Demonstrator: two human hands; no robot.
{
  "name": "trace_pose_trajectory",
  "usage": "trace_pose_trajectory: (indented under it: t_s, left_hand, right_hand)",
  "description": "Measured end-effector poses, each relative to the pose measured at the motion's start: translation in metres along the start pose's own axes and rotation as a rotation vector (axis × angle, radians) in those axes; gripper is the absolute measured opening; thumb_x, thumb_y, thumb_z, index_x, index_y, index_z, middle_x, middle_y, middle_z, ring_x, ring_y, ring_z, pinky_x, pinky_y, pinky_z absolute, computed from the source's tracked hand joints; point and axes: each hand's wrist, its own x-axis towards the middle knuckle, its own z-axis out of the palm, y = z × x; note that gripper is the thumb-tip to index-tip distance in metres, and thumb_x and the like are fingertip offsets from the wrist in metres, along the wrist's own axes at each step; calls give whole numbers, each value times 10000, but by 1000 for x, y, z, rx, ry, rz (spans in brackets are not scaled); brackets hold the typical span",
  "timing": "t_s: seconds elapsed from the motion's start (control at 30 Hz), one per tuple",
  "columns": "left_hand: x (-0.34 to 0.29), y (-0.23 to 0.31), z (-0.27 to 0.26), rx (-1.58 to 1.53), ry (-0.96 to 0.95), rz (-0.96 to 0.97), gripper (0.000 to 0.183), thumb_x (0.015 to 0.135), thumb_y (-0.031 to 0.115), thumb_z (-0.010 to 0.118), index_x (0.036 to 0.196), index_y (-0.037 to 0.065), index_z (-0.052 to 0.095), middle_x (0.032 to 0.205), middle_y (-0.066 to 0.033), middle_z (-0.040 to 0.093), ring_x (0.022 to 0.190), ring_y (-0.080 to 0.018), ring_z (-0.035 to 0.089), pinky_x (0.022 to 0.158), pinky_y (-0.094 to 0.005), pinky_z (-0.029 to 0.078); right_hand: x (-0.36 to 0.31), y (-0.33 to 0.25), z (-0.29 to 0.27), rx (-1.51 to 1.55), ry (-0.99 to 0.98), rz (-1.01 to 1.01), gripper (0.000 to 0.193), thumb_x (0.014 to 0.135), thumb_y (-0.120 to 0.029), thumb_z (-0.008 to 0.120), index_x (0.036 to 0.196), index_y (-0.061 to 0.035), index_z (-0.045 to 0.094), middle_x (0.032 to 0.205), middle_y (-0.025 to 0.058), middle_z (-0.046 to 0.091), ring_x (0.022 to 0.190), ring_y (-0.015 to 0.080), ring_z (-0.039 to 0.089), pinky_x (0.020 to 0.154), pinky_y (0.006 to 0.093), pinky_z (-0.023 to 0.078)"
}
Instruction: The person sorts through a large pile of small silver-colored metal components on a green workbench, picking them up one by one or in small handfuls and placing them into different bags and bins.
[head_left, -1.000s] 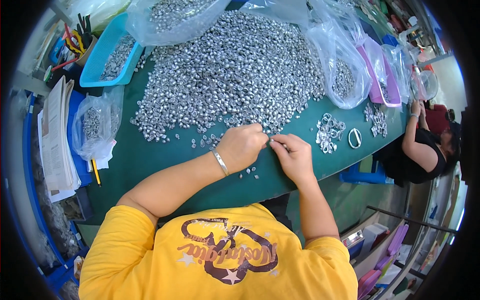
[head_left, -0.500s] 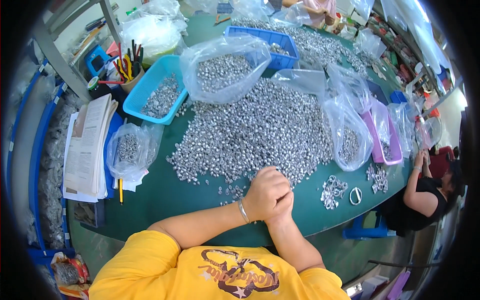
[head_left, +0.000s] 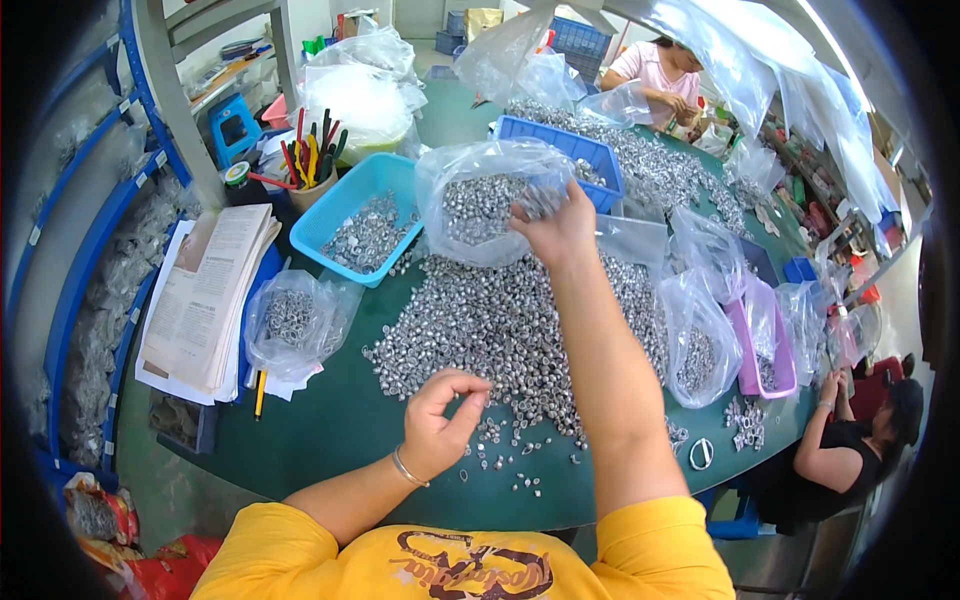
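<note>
A broad heap of small silver metal pieces covers the middle of the green table. Stretched out past it, my right hand grips a cluster of these pieces, blurred, over the mouth of a clear plastic bag part-filled with the same kind. My left hand, with a silver bangle at the wrist, rests by the heap's near edge. Its fingers are curled with thumb and forefinger close together; whether anything is between them is hidden. A few loose pieces lie right of it.
Left of the bag stands a light-blue basket of pieces; behind it, a darker blue basket. A small bag, papers and a pot of pliers line the left. A purple basket stands right. Two people sit nearby.
My hands, together at the heap's near edge before, have parted. The right has reached forward to the bag with pieces in it; the left has moved left. The view has tilted up.
</note>
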Motion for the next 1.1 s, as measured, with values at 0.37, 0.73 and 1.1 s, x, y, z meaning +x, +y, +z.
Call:
trace_pose_trajectory:
  t_s: [0.37, 0.73, 1.1]
  left_hand:
    - [-8, -32, -37, -31, -110, -281, 85, 876, 5, 569, 950, -18, 604, 846, -19, 603, 749, -76, 564, 690, -207, 465]
    - [-20, -35, 1, 605, -715, 138, 177, 711, -1, 668, 882, 33, 637, 978, -97, 575, 934, -269, 550, 827, -340, 435]
    - [-39, -12, 36, -35, -703, -437, 93, 834, -7, 614, 916, -11, 658, 914, -78, 637, 783, -132, 622, 677, -227, 503]
  right_hand:
    - [-143, -50, -158, -751, 58, -146, 283, 887, -196, 580, 1042, 39, 608, 893, 73, 654, 785, 153, 618, 671, 247, 485]
    - [-254, 17, -223, -1740, 91, -462, 148, 728, 15, 674, 871, -16, 649, 804, 114, 564, 761, 283, 574, 663, 346, 476]
    - [-272, 40, -192, -1291, -127, -724, 203, 654, -1, 765, 803, -13, 626, 751, 100, 624, 657, 202, 607, 591, 273, 487]
